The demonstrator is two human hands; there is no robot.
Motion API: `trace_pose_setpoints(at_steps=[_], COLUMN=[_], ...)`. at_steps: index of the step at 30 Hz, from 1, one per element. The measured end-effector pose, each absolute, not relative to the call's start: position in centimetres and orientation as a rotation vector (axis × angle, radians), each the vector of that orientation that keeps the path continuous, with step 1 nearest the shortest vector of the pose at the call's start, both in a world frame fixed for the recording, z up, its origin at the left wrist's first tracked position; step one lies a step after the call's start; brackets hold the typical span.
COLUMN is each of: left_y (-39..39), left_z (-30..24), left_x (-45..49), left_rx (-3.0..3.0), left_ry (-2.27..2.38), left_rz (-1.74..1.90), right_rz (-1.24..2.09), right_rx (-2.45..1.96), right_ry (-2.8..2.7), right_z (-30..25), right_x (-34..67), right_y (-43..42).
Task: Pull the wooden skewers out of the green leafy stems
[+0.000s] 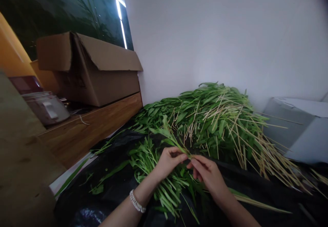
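Hands point(189, 167) on leafy green stalk point(170, 136)

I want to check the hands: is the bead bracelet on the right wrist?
No, the bead bracelet sits on the left wrist, below the left hand; the right hand has a bare wrist.

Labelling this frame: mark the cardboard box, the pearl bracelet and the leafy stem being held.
cardboard box point(102, 83), head view, front side panel.
pearl bracelet point(136, 202), head view, beads at the wrist.
leafy stem point(167, 133), head view, leaves above the fingers.

Green leafy stems point(164, 182) on black sheet point(107, 192).
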State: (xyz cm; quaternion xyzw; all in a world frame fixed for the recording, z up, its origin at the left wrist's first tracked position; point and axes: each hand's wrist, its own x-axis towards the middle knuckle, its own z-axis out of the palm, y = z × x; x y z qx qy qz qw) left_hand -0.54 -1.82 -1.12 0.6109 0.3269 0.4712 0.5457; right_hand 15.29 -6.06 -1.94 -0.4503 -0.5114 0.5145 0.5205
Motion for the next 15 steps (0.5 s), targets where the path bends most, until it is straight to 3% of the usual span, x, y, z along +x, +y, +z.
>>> trace_pose_setpoints(at_steps=[8,15], left_y=[-2.2,-2.2], left_z=[0.1,-0.2], left_x=[-1.4,-0.9], left_rx=[1.357,1.394], left_ry=[0.691,0.733], left_rz=[0.925,0.992], right_rz=[1.481,1.237], right_rx=[-0.955,-1.110], right_ry=[-1.240,-1.276], right_z=[-2.4,-2.3], right_x=[15.5,15.2], right_y=[-6.0,-6.0])
